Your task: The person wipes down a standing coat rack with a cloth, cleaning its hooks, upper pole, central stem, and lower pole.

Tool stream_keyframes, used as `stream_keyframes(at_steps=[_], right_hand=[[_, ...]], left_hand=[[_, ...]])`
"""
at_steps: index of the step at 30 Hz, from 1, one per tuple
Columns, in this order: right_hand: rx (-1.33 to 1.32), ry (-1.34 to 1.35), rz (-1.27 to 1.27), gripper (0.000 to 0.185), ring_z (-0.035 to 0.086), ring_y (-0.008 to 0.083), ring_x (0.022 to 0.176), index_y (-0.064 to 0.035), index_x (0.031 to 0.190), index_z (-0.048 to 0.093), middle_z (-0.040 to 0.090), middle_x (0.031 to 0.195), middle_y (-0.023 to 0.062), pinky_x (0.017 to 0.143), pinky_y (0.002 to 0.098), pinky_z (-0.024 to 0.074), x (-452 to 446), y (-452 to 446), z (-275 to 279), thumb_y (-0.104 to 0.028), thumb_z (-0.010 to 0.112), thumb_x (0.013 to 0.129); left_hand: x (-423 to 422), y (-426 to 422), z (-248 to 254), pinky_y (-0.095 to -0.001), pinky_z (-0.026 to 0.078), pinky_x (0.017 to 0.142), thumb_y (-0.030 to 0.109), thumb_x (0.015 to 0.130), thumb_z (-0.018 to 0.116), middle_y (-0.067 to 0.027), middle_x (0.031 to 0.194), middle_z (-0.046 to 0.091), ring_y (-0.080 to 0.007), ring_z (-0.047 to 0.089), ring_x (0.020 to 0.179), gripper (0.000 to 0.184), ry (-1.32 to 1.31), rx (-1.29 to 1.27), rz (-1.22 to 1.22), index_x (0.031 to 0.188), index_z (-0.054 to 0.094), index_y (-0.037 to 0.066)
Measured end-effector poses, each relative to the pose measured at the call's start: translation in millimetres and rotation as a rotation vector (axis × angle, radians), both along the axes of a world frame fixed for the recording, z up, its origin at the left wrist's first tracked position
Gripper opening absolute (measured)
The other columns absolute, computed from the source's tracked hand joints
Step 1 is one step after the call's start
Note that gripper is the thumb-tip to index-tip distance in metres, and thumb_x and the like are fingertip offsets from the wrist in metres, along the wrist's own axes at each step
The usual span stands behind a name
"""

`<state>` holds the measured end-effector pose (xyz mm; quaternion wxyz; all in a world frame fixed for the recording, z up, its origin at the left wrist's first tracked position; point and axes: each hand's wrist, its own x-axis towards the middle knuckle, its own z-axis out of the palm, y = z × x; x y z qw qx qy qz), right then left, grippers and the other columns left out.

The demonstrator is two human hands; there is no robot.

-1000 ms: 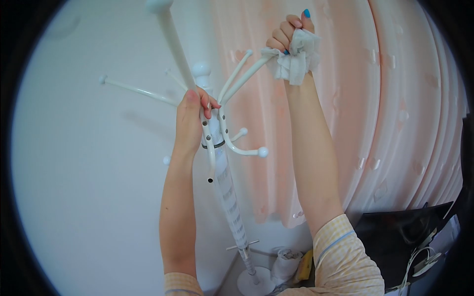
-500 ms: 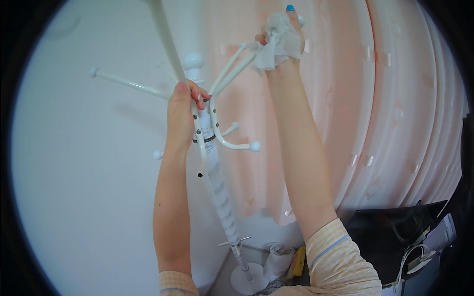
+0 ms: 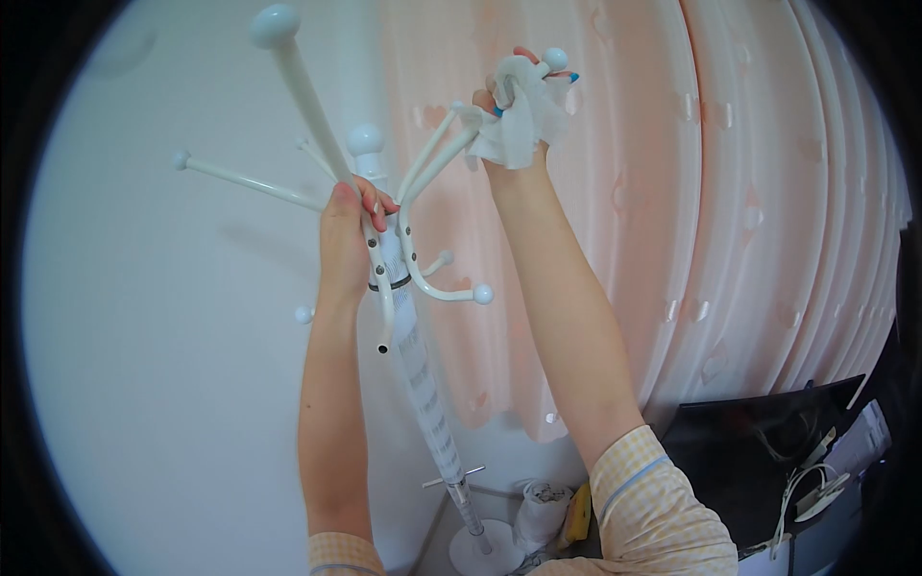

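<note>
A white metal coat rack with several ball-tipped arms stands in front of me. My left hand is wrapped round the base of the nearest upward arm, close to the central pole. Up at the right, my right hand grips a crumpled white cloth around the right upward arm, just below its white ball end. The cloth hides part of my fingers. One lower hook by my left wrist ends in an open tube with no ball.
Pink curtains hang behind the rack on the right, and a pale wall is at the left. At the lower right are a black monitor, white cables, a white plastic-wrapped roll and a yellow object.
My right hand and the cloth have moved left in view, and the right arm's ball end now shows beyond them. My left hand keeps its hold while the rack has shifted left in view.
</note>
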<state>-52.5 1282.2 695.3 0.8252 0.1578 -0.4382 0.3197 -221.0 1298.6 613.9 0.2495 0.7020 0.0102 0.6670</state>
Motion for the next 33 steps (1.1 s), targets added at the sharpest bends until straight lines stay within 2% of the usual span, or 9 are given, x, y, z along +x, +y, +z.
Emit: stream_keyframes(at_steps=[4,9,11,12,15,17,23,28,33], right_hand=[[0.341,-0.216,0.332,0.035,0.050,0.0173,0.054,-0.0089,0.096,0.048,0.052,0.077,0.0078,0.043,0.0323,0.0430,14.5,39.7,4.4,-0.041,0.045,0.083],[0.443,-0.374,0.547,0.035,0.054,0.0191,0.069,-0.0104,0.096,0.051,0.054,0.086,0.0079,0.055,0.0315,0.0472,18.5,29.1,1.6,-0.042,0.050,0.081],[0.131,-0.195,0.316,0.045,0.051,0.0167,0.056,-0.0110,0.066,0.047,0.047,0.063,0.0025,0.054,0.0289,0.0442,9.7,-1.1,-6.8,-0.055,0.049,0.076],[0.127,-0.196,0.322,0.045,0.051,0.0167,0.056,-0.0110,0.066,0.047,0.047,0.063,0.0025,0.054,0.0289,0.0442,4.1,-5.8,-7.8,-0.055,0.049,0.076],[0.031,-0.086,0.086,0.037,0.044,0.0125,0.052,-0.0126,0.062,0.046,0.043,0.060,0.0005,0.050,0.0245,0.0383,-4.1,-6.3,-6.9,-0.044,0.051,0.081],[0.100,-0.362,0.335,0.029,0.041,0.0101,0.045,-0.0140,0.064,0.039,0.040,0.054,-0.0017,0.042,0.0250,0.0349,6.8,-3.3,-1.2,-0.034,0.050,0.083],[-0.006,-0.501,0.608,0.037,0.022,0.0106,0.036,-0.0147,0.051,0.026,0.024,0.042,-0.0033,0.036,0.0257,0.0192,-22.4,29.4,-25.0,-0.017,0.050,0.080],[-0.505,-0.332,0.203,0.032,0.030,0.0134,0.037,-0.0137,0.051,0.031,0.030,0.042,-0.0006,0.037,0.0288,0.0251,-70.4,41.3,-55.4,-0.017,0.051,0.076],[-0.549,-0.115,-0.036,0.020,0.041,0.0148,0.045,-0.0078,0.061,0.042,0.043,0.054,0.0035,0.043,0.0305,0.0331,-90.5,22.3,-58.4,-0.018,0.052,0.074]], left_hand=[[1.0,-3.7,-0.8,-0.0280,0.034,0.072,0.042,0.090,0.025,-0.0024,0.058,0.039,-0.0156,0.046,0.072,0.045,-0.009,0.000,0.002,0.065,0.040,0.007],[1.7,-5.6,-0.2,-0.0303,0.035,0.074,0.049,0.088,0.024,-0.0023,0.059,0.035,-0.0162,0.042,0.069,0.048,0.008,0.016,0.017,0.067,0.035,0.008],[1.7,-4.0,-1.2,-0.0305,0.035,0.074,0.049,0.088,0.024,-0.0022,0.059,0.035,-0.0161,0.042,0.069,0.048,0.010,0.013,0.027,0.067,0.035,0.008],[1.7,-2.4,-1.2,-0.0307,0.035,0.073,0.050,0.088,0.023,-0.0021,0.059,0.035,-0.0161,0.043,0.069,0.048,0.011,0.015,0.034,0.066,0.034,0.008],[1.0,4.5,-2.5,-0.0282,0.034,0.072,0.042,0.090,0.024,-0.0022,0.059,0.038,-0.0152,0.045,0.071,0.045,-0.013,0.011,-0.009,0.066,0.039,0.007],[0.3,3.9,-2.3,-0.0281,0.034,0.073,0.042,0.090,0.024,-0.0022,0.059,0.038,-0.0152,0.044,0.071,0.045,-0.014,0.005,0.010,0.066,0.038,0.007],[2.5,0.8,-1.3,-0.0266,0.033,0.072,0.042,0.090,0.026,-0.0021,0.059,0.038,-0.0148,0.044,0.070,0.044,-0.027,0.003,0.005,0.066,0.039,0.007],[2.2,13.3,-3.8,-0.0238,0.032,0.067,0.043,0.090,0.029,-0.0006,0.062,0.037,-0.0122,0.039,0.067,0.043,-0.057,-0.038,0.006,0.067,0.039,0.007],[-0.6,12.3,-6.6,-0.0218,0.030,0.059,0.043,0.089,0.031,0.0015,0.065,0.037,-0.0084,0.034,0.062,0.043,-0.080,-0.059,0.103,0.068,0.039,0.007]])
